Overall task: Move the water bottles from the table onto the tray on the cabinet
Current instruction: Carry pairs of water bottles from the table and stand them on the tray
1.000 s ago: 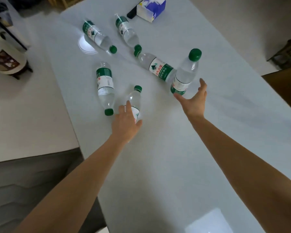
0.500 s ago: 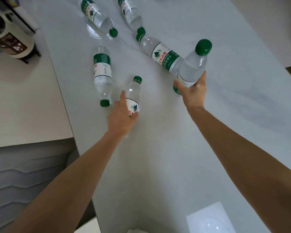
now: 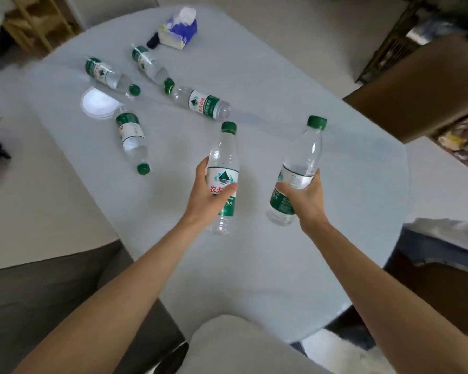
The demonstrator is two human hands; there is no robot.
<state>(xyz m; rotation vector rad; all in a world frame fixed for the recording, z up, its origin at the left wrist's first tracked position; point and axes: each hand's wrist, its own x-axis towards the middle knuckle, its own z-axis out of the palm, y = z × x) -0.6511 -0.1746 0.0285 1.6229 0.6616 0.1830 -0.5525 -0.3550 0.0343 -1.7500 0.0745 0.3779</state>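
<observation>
Each hand has a water bottle lifted clear of the tabletop (image 3: pixel 254 265), so the step in hand looks to be the carry toward the tray, which is not in view, nor is the cabinet. To do it well, keep both bottles close to upright with a firm wrap around the label band, and steer them away from the four left lying down so none gets knocked or sent rolling. The left hand (image 3: pixel 208 198) has its fingers curled round the label of the left bottle (image 3: pixel 223 168), thumb across the front, cap pointing away and slightly up. The right hand (image 3: pixel 304 198) grips the right bottle (image 3: pixel 300 168) low on its body from the near side, the bottle tilted with its cap toward the far right edge. Both forearms reach forward from the near edge, roughly parallel, wrists fairly straight. Four more bottles lie on their sides toward the far left corner: one (image 3: pixel 132 141) nearest the left hand, one (image 3: pixel 200 101) just beyond the held pair, two (image 3: pixel 106 74) (image 3: pixel 147 64) farther back, near a tissue box (image 3: pixel 177 32) at the far edge.
</observation>
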